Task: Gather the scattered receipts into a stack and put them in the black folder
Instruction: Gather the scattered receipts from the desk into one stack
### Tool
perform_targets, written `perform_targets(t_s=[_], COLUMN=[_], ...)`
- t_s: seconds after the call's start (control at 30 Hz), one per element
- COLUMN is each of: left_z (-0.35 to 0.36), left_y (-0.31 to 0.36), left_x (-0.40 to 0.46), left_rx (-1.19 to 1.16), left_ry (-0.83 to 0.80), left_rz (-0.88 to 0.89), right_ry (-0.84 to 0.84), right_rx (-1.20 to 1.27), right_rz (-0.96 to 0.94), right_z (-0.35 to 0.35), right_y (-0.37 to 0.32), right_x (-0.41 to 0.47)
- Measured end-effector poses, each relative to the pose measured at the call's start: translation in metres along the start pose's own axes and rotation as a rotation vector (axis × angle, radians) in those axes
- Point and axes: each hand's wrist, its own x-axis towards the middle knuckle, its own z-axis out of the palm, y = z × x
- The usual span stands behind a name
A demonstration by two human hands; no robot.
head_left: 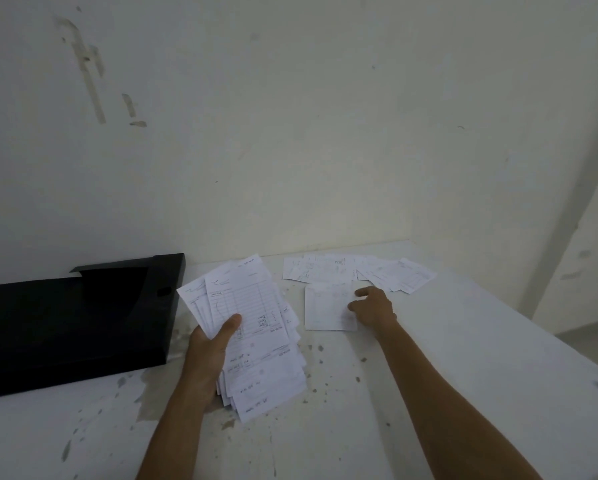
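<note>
Left hand [211, 355] grips a fanned stack of receipts [252, 327], thumb on top. Right hand [373, 308] presses fingers on a loose receipt [328, 310]; more scattered receipts [356, 271] lie beyond on the table [429, 393]. Black folder [72, 323] lies left, nothing filed yet. Roughly halfway gathered.

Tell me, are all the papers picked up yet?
Not yet. Done: the left hand already holds a fanned bunch of receipts. In hand: the right hand is touching a single receipt lying on the table. Left: a loose row of receipts near the wall, then squaring the stack and putting it in the black folder, which has none visible in it.
</note>
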Motion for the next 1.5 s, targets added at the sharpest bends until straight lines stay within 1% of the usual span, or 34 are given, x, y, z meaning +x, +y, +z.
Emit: perform_targets(t_s=[0.07, 0.1, 0.23, 0.27, 0.43, 0.5, 0.57, 0.67, 0.73, 0.83, 0.93, 1.0, 1.1, 1.17, 1.2, 1.3, 1.43, 1.5], left_z=[0.001, 0.001, 0.001, 0.001, -0.002, -0.001, -0.001, 0.003, 0.01, 0.033, 0.06, 0.076, 0.098, 0.109, 0.113, 0.116, 0.113, 0.11], left_y=[0.0, -0.001, -0.003, -0.003, -0.003, -0.003, -0.003, 0.0, 0.002, 0.008, 0.012, 0.014, 0.012, 0.008, 0.007, -0.001, -0.02, -0.028], left_x=[0.0, 0.0, -0.001, -0.002, -0.003, -0.001, -0.001, -0.002, -0.002, -0.006, -0.004, 0.002, 0.013, 0.019, 0.023, 0.041, 0.057, 0.061], left_rx=[0.0, 0.001, -0.01, -0.013, -0.025, -0.021, -0.022, -0.05, -0.087, -0.143, -0.161, -0.152, -0.072, -0.023, -0.011, 0.005, 0.078, 0.069], left_ry=[-0.01, -0.01, -0.008, -0.01, -0.012, -0.011, -0.013, -0.032, -0.052, -0.112, -0.189, -0.213, -0.228, -0.232, -0.226, -0.161, -0.068, -0.05], left_rz=[-0.003, -0.005, -0.017, -0.019, -0.033, -0.034, -0.04, -0.044, -0.056, -0.104, -0.146, -0.176, -0.158, -0.114, -0.099, -0.077, -0.022, 0.0], right_ry=[-0.004, 0.006, 0.108, 0.127, 0.18, 0.182, 0.131, 0.015, -0.109, -0.291, -0.45, -0.479, -0.476, -0.453, -0.415, -0.194, 0.133, 0.214], right_rx=[0.025, -0.002, -0.36, -0.408, -0.353, -0.262, -0.088, 0.199, 0.327, 0.438, 0.608, 0.667, 0.656, 0.593, 0.542, 0.337, -0.073, -0.299], right_rz=[-0.051, -0.074, -0.086, -0.097, -0.111, -0.13, -0.15, -0.275, -0.348, -0.39, -0.401, -0.388, -0.349, -0.335, -0.333, -0.346, -0.367, -0.346], right_z=[-0.003, -0.003, 0.014, 0.018, 0.027, 0.025, 0.019, 0.006, -0.003, -0.013, -0.022, -0.027, -0.033, -0.04, -0.044, -0.055, -0.074, -0.084], right_y=[0.004, 0.005, 0.001, 0.0, 0.001, 0.005, 0.009, 0.014, 0.014, 0.012, 0.012, 0.011, 0.011, 0.012, 0.015, 0.028, 0.062, 0.073], right_x=[0.001, 0.0, -0.009, -0.011, -0.004, -0.002, -0.002, -0.014, -0.035, -0.066, -0.082, -0.086, -0.084, -0.078, -0.072, -0.039, 0.038, 0.073])
